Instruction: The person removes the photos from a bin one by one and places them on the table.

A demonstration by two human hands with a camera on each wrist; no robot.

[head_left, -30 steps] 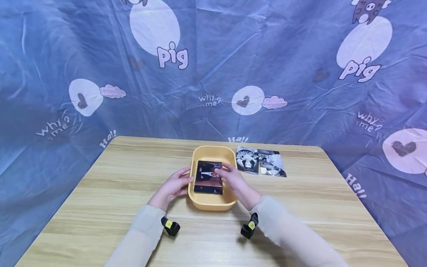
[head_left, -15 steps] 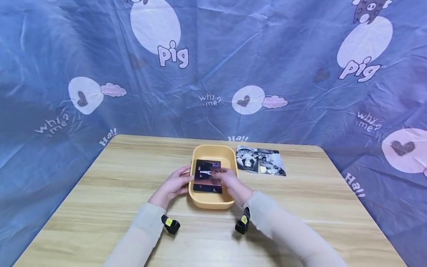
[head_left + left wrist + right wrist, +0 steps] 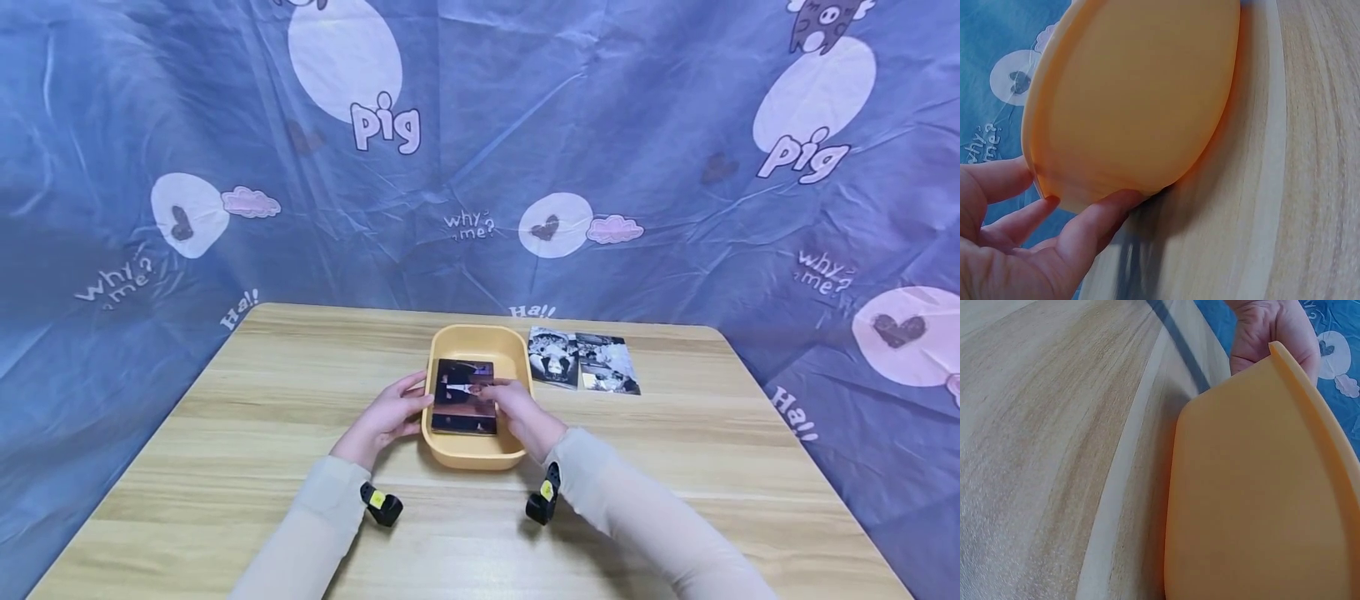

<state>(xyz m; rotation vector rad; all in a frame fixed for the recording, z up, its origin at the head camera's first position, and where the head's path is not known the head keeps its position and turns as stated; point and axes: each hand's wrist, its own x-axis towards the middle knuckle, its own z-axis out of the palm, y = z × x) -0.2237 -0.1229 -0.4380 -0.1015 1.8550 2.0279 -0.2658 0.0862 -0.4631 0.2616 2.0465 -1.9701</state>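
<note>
A yellow plastic tub [image 3: 480,461] stands on the table. Inside it lies a small stack of dark photos [image 3: 463,412], against the left side, the top one showing a figure in a dark suit. My left hand [image 3: 386,421] holds the tub's left wall from outside; in the left wrist view its fingers [image 3: 1110,209] bend against the wall and rim. Reaching in over the right side, my right hand [image 3: 522,415] pinches the stack's right edge. In the right wrist view, the tub wall [image 3: 1260,487] hides that hand's fingers.
Two black-and-white photos, one left [image 3: 553,358] and one right [image 3: 607,364], lie side by side on the wooden table [image 3: 247,425], right of the tub. A blue printed curtain [image 3: 360,233] hangs behind the table. Each wrist wears a black camera.
My right hand has moved left and drawn its fingers together at the photo stack's right edge. The stack has shifted slightly left in the tub. My left hand stays at the tub's wall.
</note>
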